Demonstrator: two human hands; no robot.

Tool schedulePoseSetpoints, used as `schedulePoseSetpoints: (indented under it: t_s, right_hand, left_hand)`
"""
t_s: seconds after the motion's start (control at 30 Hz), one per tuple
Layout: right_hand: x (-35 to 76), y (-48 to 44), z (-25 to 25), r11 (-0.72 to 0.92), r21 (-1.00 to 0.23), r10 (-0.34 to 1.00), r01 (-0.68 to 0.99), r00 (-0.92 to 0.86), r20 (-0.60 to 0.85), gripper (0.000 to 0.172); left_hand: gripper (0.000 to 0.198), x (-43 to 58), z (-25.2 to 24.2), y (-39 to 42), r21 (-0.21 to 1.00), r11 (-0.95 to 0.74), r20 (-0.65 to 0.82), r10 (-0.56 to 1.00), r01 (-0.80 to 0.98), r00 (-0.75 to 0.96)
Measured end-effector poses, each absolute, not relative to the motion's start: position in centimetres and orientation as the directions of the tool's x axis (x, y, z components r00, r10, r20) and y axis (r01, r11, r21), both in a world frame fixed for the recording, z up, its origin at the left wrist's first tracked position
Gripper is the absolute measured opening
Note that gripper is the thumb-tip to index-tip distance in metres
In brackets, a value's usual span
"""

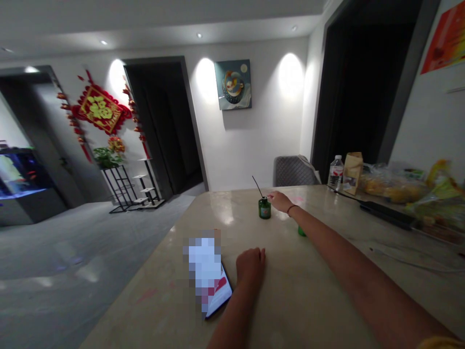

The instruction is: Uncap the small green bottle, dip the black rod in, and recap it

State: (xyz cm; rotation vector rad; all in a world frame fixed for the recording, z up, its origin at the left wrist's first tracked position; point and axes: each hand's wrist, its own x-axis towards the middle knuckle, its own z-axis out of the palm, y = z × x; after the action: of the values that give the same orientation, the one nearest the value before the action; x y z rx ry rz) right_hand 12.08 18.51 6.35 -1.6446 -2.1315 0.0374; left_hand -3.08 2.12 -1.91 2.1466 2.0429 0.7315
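Observation:
A small green glass bottle (265, 209) with a pale label stands upright on the table, and a thin black stick (257, 186) leans out of its mouth to the left. At the bottle's mouth is my right hand (279, 201), its fingers pinched together; whatever they hold is too small to make out. My left hand (251, 264) rests curled on the table, nearer to me, with no object visible in it. Just left of it lies a lit phone (221, 291), its screen partly blurred. Behind my right forearm shows part of another green thing (302, 231).
Along the table's right side are a water bottle (336, 173), a brown paper bag (353, 172), bagged food (390, 184), a long black object (387, 213) and a white cable (407, 264). A grey chair (293, 171) stands beyond the far edge. The table's left edge borders the floor.

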Motion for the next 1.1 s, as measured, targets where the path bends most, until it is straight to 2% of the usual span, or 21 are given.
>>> schedulePoseSetpoints:
  t_s: [0.2, 0.37, 0.67, 0.9, 1.1]
  right_hand:
    - [10.3, 20.3, 6.2, 0.246, -0.258, 0.939, 0.934, -0.163, 0.303, 0.029]
    - [10.0, 20.4, 5.7, 0.244, -0.253, 0.934, 0.936, -0.156, 0.322, 0.025]
    - [11.0, 20.6, 5.2, 0.277, -0.333, 0.929, 0.901, -0.162, 0.334, 0.019]
    - [10.9, 18.0, 5.7, 0.400, -0.355, 0.901, 0.845, -0.292, 0.319, 0.015]
    - [11.0, 13.1, 6.4, 0.541, -0.420, 0.841, 0.729, -0.458, 0.289, 0.012]
  left_hand:
    - [0.046, -2.8, -1.2, 1.8, 0.236, -0.044, 0.166, 0.986, 0.971, 0.005]
    - [0.049, -2.7, -0.7, 1.6, 0.191, -0.045, 0.140, 0.990, 0.981, 0.018]
    - [0.050, -2.7, -1.0, 1.6, 0.191, -0.059, 0.158, 0.987, 0.980, 0.029]
    - [0.049, -2.7, -0.9, 1.7, 0.191, -0.050, 0.150, 0.988, 0.980, 0.021]
    - [0.032, -2.7, -0.9, 1.6, 0.288, -0.026, 0.184, 0.983, 0.957, -0.028]
